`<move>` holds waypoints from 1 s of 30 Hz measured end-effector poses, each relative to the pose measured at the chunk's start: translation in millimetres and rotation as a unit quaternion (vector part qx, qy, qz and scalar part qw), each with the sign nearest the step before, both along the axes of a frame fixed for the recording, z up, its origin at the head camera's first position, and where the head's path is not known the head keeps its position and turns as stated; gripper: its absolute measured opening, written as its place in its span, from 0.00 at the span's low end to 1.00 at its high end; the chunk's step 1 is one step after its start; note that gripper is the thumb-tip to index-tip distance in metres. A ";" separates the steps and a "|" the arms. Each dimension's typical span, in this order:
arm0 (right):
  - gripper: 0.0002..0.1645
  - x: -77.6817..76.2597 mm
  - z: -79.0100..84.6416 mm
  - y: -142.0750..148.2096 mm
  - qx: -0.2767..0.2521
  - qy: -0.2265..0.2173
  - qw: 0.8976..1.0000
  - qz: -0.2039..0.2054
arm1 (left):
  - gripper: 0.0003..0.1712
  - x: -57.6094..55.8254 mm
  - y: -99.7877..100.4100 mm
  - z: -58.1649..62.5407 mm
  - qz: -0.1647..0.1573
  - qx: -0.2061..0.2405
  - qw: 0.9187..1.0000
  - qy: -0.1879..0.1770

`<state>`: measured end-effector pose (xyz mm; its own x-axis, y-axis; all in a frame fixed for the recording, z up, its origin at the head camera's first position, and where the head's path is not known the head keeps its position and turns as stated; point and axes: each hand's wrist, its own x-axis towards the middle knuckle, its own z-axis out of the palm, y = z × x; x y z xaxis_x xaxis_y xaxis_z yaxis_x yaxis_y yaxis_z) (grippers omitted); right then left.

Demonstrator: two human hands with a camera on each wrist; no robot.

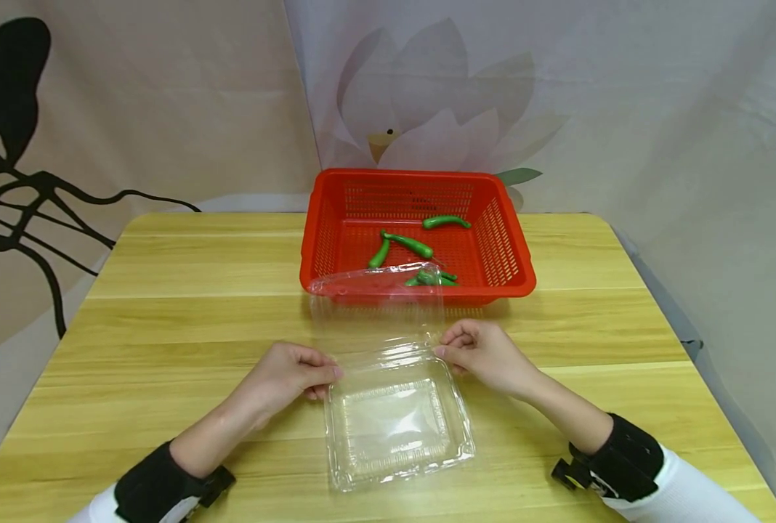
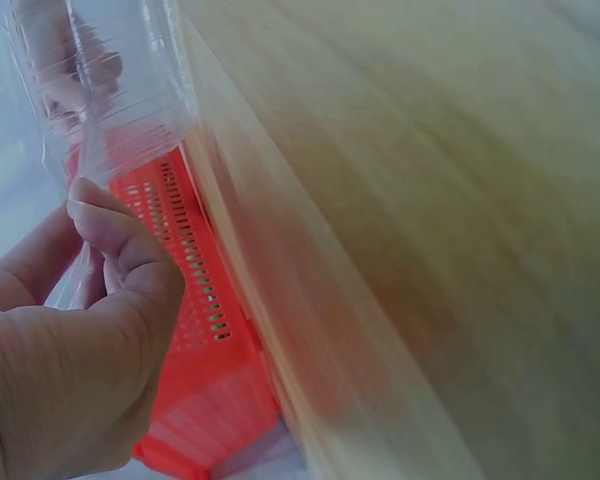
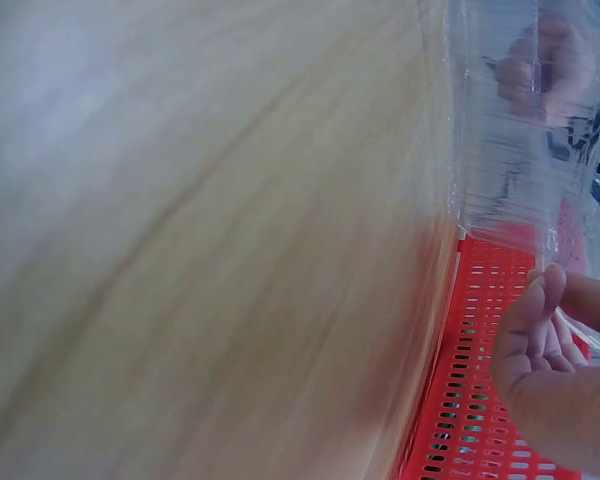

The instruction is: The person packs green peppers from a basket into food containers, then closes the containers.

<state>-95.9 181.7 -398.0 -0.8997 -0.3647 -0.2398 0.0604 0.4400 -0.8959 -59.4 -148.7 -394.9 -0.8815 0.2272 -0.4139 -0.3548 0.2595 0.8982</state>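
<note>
A clear plastic clamshell box (image 1: 394,421) lies opened out in the head view, its base toward me and its lid (image 1: 375,312) raised on the far side, overlapping the basket's front rim. My left hand (image 1: 290,374) pinches the box's left edge near the hinge between thumb and fingers. On the opposite side my right hand (image 1: 486,356) pinches the right edge by the hinge. Both wrist views show the thumb and fingertips gripping the thin plastic edge, the left hand (image 2: 100,290) and the right hand (image 3: 550,350) alike.
Behind the box stands a red perforated basket (image 1: 519,272) with several green chili peppers (image 1: 410,245) inside, some seen through the clear lid. Everything rests on a light wood-grain table (image 1: 185,290). A printed cloth (image 1: 218,94) hangs behind the table.
</note>
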 end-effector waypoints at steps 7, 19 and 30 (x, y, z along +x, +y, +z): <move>0.08 -3.9 -1.4 -4.8 -0.002 -0.009 1.000 -0.008 | 0.11 -2.3 -3.3 1.0 0.007 -0.005 1.000 -0.002; 0.13 -3.3 1.4 2.5 0.035 0.095 0.995 -0.016 | 0.11 -2.6 -5.8 1.9 0.009 -0.021 1.000 0.012; 0.03 -15.7 38.7 15.4 0.058 0.245 0.966 -0.053 | 0.11 -2.9 -6.9 5.3 0.007 -0.041 0.999 0.016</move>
